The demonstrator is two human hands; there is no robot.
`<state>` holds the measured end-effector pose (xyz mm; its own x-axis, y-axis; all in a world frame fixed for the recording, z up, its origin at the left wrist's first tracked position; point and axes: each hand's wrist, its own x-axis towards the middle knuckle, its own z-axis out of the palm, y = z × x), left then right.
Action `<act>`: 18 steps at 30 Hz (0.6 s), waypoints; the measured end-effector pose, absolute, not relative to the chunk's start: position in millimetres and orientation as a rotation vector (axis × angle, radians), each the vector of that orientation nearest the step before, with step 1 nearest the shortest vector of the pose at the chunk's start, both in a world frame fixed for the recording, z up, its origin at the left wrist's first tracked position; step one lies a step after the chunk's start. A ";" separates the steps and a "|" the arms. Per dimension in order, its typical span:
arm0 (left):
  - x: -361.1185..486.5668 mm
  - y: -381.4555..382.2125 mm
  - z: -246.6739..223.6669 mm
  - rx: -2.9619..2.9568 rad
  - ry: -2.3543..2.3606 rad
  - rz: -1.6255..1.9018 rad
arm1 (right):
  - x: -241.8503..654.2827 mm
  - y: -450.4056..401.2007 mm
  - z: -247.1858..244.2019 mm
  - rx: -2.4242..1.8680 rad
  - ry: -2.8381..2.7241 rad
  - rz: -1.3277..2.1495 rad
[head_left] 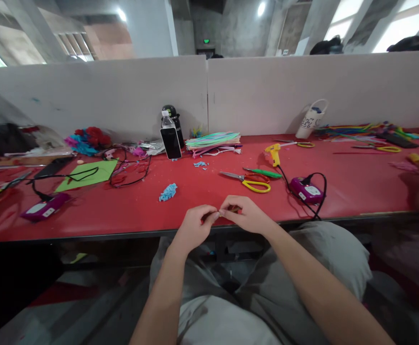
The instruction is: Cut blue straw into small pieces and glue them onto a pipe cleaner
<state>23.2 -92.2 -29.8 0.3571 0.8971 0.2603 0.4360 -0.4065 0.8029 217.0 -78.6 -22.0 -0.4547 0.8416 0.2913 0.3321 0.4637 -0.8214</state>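
Both hands meet fingertip to fingertip above the front edge of the red table (130, 211). My left hand (196, 226) is closed in a pinch on something too small to make out. My right hand (244, 214) pinches there as well, with a thin yellowish piece partly showing among its fingers. A small heap of light blue pieces (168, 192) lies beyond my left hand, and smaller blue bits (200, 164) are scattered farther back. Past my right hand lie yellow-handled scissors (255, 186) and a green-handled tool (265, 173).
A yellow glue gun (273, 155) and a purple power box (306, 190) with a looped cable stand right. Pipe cleaners (214, 141), a phone (171, 142) and a bottle are at the back. Green paper (87, 175) and another purple box (46, 207) lie left. Another person's hand shows far right.
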 end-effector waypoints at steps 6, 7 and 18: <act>26.2 -89.4 -34.6 1.873 1.139 0.925 | 215.5 -81.7 -21.7 -0.900 -2.094 0.646; 26.5 -88.3 -36.6 1.835 1.136 0.927 | 215.4 -81.7 -21.9 -0.898 -2.108 0.619; 28.9 -85.5 -43.2 1.722 1.125 0.965 | 216.2 -77.6 -27.4 -0.865 -2.128 0.596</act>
